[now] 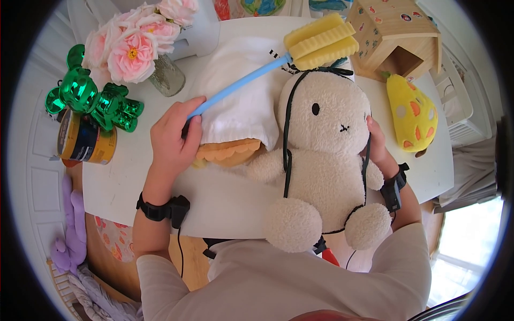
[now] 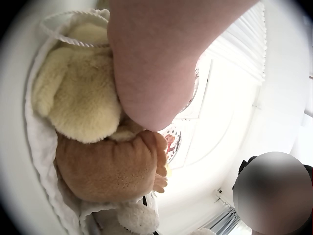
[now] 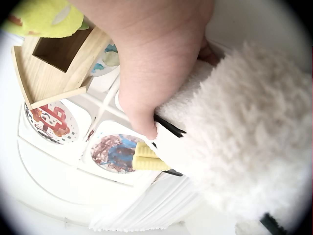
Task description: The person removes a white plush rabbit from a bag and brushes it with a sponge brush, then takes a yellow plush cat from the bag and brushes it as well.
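Observation:
A blue-handled duster (image 1: 243,83) with a ridged yellow head (image 1: 321,41) is gripped at its handle end by my left hand (image 1: 174,136). The duster head lies over the top of a white plush rabbit (image 1: 326,160) with black straps. My right hand (image 1: 377,140) holds the side of the rabbit's head; its thumb shows in the right wrist view, the other fingers are mostly hidden. Below the duster lies a white cloth bag (image 1: 235,107). A tan plush (image 2: 107,166) and a cream plush (image 2: 83,93) show in the bag's opening.
A wooden house (image 1: 393,37) and a yellow spotted plush (image 1: 412,115) stand at the right. At the left are pink flowers (image 1: 131,48) in a glass vase (image 1: 167,76), a shiny green figure (image 1: 80,88) and a yellow tin (image 1: 88,138).

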A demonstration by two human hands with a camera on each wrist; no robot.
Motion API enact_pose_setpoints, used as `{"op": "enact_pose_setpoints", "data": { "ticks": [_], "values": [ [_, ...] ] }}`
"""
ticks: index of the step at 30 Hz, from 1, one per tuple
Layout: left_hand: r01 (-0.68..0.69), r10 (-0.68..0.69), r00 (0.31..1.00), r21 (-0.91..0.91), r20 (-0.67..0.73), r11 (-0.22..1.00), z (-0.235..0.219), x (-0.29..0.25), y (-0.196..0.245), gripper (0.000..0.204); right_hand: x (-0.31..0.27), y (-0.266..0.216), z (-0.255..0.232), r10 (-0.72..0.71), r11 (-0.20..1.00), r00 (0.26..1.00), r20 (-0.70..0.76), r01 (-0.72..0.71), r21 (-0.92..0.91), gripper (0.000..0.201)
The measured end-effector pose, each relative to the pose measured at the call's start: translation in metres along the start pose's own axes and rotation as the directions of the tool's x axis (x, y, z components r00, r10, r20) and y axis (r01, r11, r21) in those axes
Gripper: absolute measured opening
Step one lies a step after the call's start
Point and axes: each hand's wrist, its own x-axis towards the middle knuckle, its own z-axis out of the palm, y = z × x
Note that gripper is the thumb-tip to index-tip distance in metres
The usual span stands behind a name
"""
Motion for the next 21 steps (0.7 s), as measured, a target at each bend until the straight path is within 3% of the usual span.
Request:
{"op": "enact_pose_setpoints", "data": {
  "ticks": [21],
  "values": [
    [0.000,0.000,1.000,0.002,0.013,1.000,-0.0008,-0.0013,-0.0008,0.027,0.0004,0.0040,-0.0016,0.017,0.999,1.000,0.002,-0.017,0.033,0.073]
  ]
}}
